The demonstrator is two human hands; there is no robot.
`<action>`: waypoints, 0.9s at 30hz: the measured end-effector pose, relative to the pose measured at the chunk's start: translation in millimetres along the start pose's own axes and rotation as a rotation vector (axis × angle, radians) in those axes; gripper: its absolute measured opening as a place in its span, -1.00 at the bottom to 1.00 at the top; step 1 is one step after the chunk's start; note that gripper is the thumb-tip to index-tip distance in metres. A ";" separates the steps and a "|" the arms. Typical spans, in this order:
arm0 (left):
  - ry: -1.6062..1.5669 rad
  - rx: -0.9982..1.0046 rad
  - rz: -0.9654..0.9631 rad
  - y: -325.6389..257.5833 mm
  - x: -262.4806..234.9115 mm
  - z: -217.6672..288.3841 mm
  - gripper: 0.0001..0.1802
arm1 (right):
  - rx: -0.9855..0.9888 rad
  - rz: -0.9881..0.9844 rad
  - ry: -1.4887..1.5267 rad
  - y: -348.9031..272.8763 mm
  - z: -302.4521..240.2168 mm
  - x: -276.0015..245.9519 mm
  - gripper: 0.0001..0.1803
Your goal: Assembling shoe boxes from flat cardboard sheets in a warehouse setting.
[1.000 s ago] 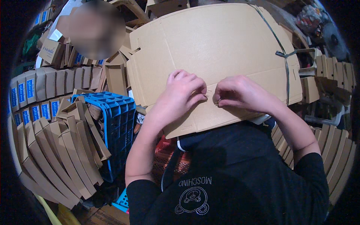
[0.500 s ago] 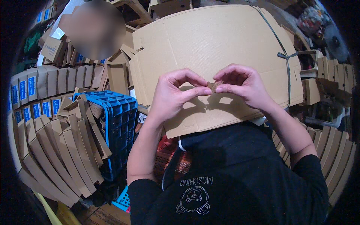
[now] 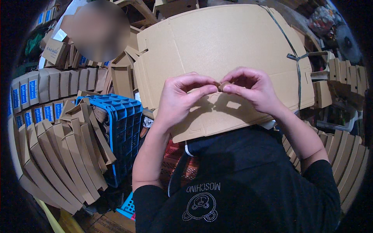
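Observation:
Both my hands meet over a large flat cardboard sheet point(image 3: 233, 42), bound near its right side by a dark knotted strap point(image 3: 297, 58). Between the fingertips is a small brown piece point(image 3: 222, 87), perhaps folded or rolled cardboard; the fingers hide much of it. My left hand point(image 3: 186, 95) pinches it from the left with thumb and forefinger. On the other side, my right hand point(image 3: 250, 87) grips it with thumb and curled fingers. The shadows of both hands fall on the sheet just below them.
To the left stands a blue plastic crate point(image 3: 126, 132), with rows of brown cardboard boxes point(image 3: 64, 155) beside it. More boxes point(image 3: 340, 159) line the right side. Another person point(image 3: 97, 31), blurred, is at the upper left. A clear bag point(image 3: 321, 19) lies at the upper right.
My fingertips have drawn slightly closer together, and the small brown piece has turned between them and looks more compact. The sheet and boxes stay where they were.

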State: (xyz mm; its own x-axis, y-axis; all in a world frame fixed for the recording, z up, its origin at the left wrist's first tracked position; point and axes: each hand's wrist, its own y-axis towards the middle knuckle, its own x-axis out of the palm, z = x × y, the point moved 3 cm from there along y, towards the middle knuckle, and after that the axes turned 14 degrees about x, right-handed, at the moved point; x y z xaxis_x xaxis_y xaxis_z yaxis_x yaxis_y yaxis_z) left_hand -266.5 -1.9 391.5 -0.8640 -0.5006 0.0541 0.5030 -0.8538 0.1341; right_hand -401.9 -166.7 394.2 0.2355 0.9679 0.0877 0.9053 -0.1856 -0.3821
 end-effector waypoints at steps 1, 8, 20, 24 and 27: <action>0.000 -0.001 0.002 -0.8 1.1 0.0 -0.76 | 0.010 0.014 0.021 -0.3 -3.8 -1.1 -0.80; 0.020 -0.062 0.068 -0.1 10.1 8.1 -0.79 | -0.010 0.106 -0.025 1.3 -8.4 0.5 -0.78; 0.617 0.212 -0.260 6.1 0.8 11.3 -0.51 | -0.231 0.167 -0.145 -0.4 -13.8 -11.5 -0.80; 0.915 0.387 -0.481 -3.1 -6.5 -3.4 -0.44 | -0.233 0.197 -0.101 -2.4 -15.3 -24.4 -0.83; 0.929 0.403 -0.519 0.9 -11.6 -7.3 -0.46 | -0.225 0.190 -0.087 -3.8 -10.9 -28.5 -0.83</action>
State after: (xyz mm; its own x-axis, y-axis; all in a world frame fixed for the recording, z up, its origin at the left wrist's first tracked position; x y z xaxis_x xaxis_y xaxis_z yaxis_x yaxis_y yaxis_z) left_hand -255.9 2.0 383.8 -0.5318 -0.1559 -0.8324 -0.0991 -0.9647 0.2440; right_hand -408.1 -195.5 403.2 0.3861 0.9212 -0.0484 0.9057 -0.3885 -0.1698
